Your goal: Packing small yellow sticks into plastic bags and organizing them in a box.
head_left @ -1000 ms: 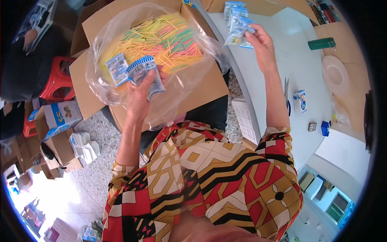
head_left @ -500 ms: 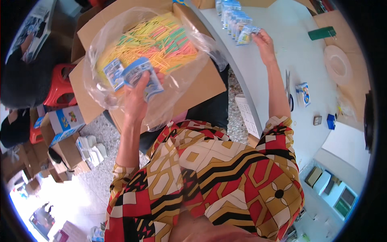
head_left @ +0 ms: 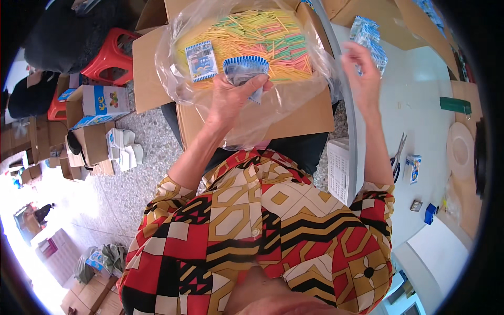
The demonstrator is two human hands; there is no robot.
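Note:
My left hand (head_left: 231,100) grips a blue-and-white packet (head_left: 244,68) above an open cardboard box. The packet's mouth end has a striped blue edge and is bent by the fingers. In the box, thin sticks (head_left: 252,31) in yellow, orange, pink and green lie inside a clear plastic bag (head_left: 170,79). A similar flat packet (head_left: 201,61) rests on the sticks left of the hand. Over the table's left edge my right hand (head_left: 363,79) is raised, fingers loosely curled and apart, with nothing seen in it. Just beyond it, several overlapping packets (head_left: 367,32) lie on the table, partly covered by its fingers.
On the table (head_left: 415,89) to the right lie scissors (head_left: 399,157), a small packet (head_left: 413,169), a green object (head_left: 455,105) and a blue item (head_left: 431,213). A white basket (head_left: 338,170) stands below the table edge. Red stools (head_left: 110,58) and cartons (head_left: 86,126) are at left.
My right hand has let go of the packet at the end of the row and drawn back toward the box. The view has shifted left; the left hand still holds its packet.

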